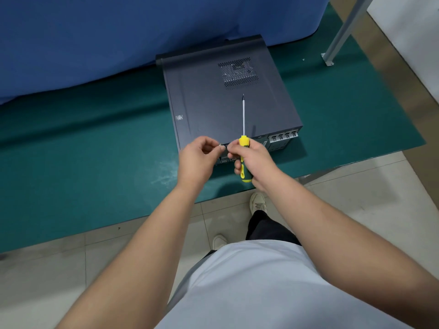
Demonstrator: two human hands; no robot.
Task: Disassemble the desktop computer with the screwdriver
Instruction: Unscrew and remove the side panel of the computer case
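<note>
A dark grey desktop computer case [213, 100] lies flat on the green mat, its rear panel facing me and a perforated vent [238, 72] on its top side. My right hand [255, 160] grips the yellow-and-green handle of a screwdriver [244, 148]; its shaft points away from me over the case top. My left hand [198, 157] pinches a small silvery screw [221, 146] between thumb and forefinger, just in front of the case's rear edge and close to my right thumb.
The green mat [95, 162] covers a low table whose near edge runs diagonally in front of me. A blue cloth [118, 32] hangs behind the case. A metal post [344, 29] stands at the far right. Tiled floor and my feet lie below.
</note>
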